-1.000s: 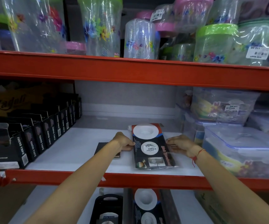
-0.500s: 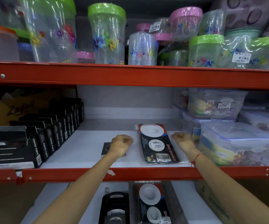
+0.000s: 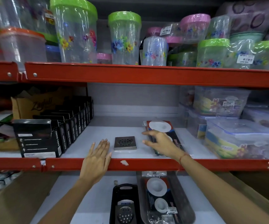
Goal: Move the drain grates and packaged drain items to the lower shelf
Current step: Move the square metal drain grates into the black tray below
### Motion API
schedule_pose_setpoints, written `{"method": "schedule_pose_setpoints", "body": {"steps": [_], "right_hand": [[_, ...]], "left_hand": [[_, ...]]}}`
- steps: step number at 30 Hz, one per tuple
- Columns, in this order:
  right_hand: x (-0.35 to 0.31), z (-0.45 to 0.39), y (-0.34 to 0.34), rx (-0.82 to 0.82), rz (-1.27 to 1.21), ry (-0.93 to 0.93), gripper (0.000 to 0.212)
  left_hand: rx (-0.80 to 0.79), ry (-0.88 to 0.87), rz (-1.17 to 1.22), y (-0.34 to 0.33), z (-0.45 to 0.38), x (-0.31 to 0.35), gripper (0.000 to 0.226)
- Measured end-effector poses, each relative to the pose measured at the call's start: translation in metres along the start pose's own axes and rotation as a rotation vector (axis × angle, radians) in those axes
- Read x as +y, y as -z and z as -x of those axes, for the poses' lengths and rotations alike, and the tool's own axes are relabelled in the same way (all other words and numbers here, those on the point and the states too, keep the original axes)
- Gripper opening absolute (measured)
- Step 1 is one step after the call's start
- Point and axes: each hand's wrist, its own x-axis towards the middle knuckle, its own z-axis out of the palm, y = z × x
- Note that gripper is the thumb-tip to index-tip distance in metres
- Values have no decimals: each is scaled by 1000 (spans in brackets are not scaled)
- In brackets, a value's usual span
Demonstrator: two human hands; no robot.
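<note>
A square metal drain grate (image 3: 125,142) lies flat on the white middle shelf (image 3: 88,143). To its right lies a packaged drain item (image 3: 159,126) with white discs on a dark card. My left hand (image 3: 98,159) rests flat and open on the shelf's red front edge, just left of the grate and apart from it. My right hand (image 3: 160,143) hovers over the package with fingers spread, holding nothing. On the lower shelf (image 3: 88,204) lie another packaged drain item (image 3: 160,198) and a grate in a black pack (image 3: 125,207).
Black nano tape boxes (image 3: 56,131) line the middle shelf's left side. Clear lidded containers (image 3: 237,136) fill its right side. Cardboard boxes (image 3: 17,199) flank the lower shelf. Plastic jars (image 3: 124,39) crowd the top shelf.
Both fists have opened. My left hand slid back off the grate to the shelf edge, uncovering it. My right hand moved left over the package. The view tilted up slightly.
</note>
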Motion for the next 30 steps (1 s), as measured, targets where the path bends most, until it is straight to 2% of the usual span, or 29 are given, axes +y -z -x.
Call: {"method": "schedule_pose_setpoints", "body": {"steps": [3, 5, 11, 16, 24, 30], "right_hand": [[-12, -26, -12, -141, 84, 67, 49], [-17, -46, -20, -239, 125, 67, 53], [-15, -105, -40, -482, 214, -39, 80], [2, -129, -50, -655, 307, -103, 102], [19, -131, -49, -601, 157, -137, 112], [-1, -94, -21, -511, 38, -80, 116]], "left_hand": [[31, -5, 6, -10, 4, -2, 72], [106, -13, 17, -17, 3, -4, 68], [414, -100, 33, -40, -5, -11, 49], [511, -138, 9, -50, -8, -16, 45], [562, -145, -11, -54, -9, -18, 45], [566, -126, -35, -50, -8, -14, 44]]}}
